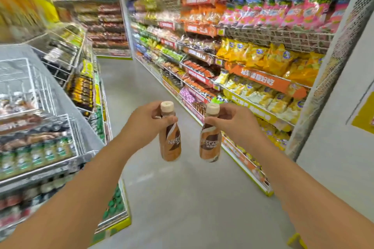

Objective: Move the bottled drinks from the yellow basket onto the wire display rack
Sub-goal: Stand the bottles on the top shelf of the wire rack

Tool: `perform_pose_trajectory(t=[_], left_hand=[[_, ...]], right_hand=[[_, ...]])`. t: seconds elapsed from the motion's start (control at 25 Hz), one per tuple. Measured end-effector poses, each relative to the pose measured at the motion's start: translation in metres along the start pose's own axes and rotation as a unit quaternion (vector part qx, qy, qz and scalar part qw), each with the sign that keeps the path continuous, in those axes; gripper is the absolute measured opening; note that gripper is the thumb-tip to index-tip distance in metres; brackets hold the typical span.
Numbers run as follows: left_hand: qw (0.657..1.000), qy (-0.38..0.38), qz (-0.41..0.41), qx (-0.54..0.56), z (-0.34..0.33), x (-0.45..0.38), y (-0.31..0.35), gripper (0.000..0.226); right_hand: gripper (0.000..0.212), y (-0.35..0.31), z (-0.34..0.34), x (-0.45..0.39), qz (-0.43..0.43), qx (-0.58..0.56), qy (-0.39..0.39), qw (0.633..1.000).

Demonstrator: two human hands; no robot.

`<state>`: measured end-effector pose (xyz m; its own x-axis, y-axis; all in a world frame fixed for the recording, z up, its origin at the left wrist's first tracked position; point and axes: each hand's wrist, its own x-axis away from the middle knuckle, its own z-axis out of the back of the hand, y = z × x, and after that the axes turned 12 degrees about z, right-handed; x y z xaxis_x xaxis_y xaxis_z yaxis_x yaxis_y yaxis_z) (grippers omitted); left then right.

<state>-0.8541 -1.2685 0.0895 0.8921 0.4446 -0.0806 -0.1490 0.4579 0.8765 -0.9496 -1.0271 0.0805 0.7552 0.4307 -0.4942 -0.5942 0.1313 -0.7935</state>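
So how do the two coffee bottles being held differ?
The left bottle, held in the left hand, shows more plain tan label; the right bottle, in the right hand, shows more dark brown. The left sits slightly higher in view. Both are gripped near the neck, upright, with cream caps and Nescafe labels.

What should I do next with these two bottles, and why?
Probably swing both toward the wire rack on your left. Your left hand and right hand each grip a bottle by the neck, in mid-aisle, neither shelved yet.
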Motion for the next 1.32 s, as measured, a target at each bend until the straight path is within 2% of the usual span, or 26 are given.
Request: perform_pose_trajectory(t=[0.36,0.6,0.96,1.16,1.32], left_hand=[[0.997,0.071,0.024,-0.003,0.248,0.016,-0.118,0.026],[0.99,0.123,0.062,-0.001,0.367,0.009,-0.186,0.019],[0.972,0.206,0.11,0.021,0.458,-0.054,-0.248,0.024],[0.961,0.247,0.126,0.0,0.493,-0.117,-0.266,0.015],[0.956,0.261,0.133,0.007,0.523,-0.167,-0.279,0.026]], right_hand=[[0.018,-0.096,-0.261,-0.056,0.061,-0.026,-0.076,0.995],[0.015,-0.144,-0.4,-0.083,0.081,-0.048,-0.128,0.987],[0.012,-0.134,-0.531,-0.18,0.096,-0.077,-0.19,0.974],[0.015,-0.118,-0.588,-0.249,0.101,-0.11,-0.214,0.965],[0.012,-0.124,-0.619,-0.298,0.111,-0.134,-0.226,0.958]])
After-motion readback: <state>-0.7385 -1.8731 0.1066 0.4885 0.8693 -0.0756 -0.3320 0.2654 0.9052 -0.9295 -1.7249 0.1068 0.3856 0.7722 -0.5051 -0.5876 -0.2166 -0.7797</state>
